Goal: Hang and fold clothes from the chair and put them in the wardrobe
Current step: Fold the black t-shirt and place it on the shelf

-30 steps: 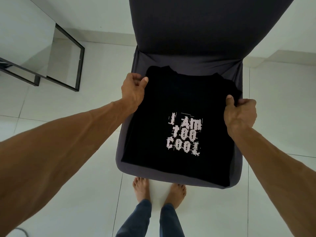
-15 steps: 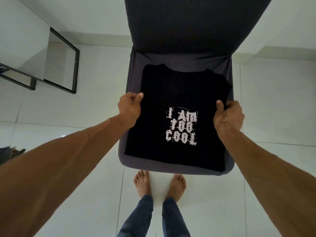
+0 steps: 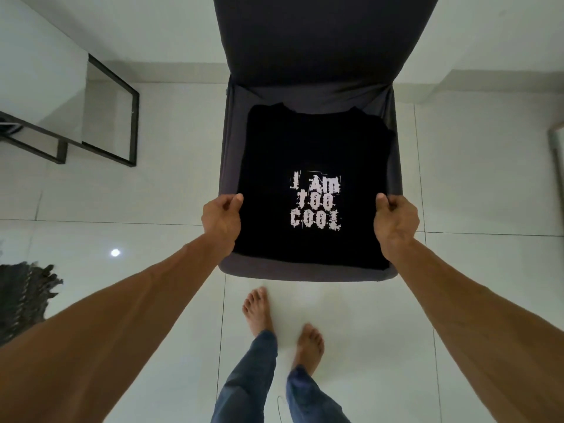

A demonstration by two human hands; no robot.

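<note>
A black T-shirt point(image 3: 311, 148) with white lettering lies folded flat on the seat of a dark grey chair point(image 3: 308, 274). Its collar points toward the chair back. My left hand point(image 3: 221, 222) grips the shirt's left edge near the front, thumb on top. My right hand point(image 3: 395, 222) grips the right edge at the same height, thumb on top. The shirt's front hem lies just behind the seat's front rim.
The chair back point(image 3: 317, 41) rises at the far side. A black metal frame with a glass panel point(image 3: 113, 117) stands to the left on the white tiled floor. A dark fringed rug point(image 3: 24, 297) lies at the far left. My bare feet point(image 3: 259, 309) stand before the chair.
Both hands have slid down the shirt's side edges from near the shoulders toward the front hem. One foot has stepped back.
</note>
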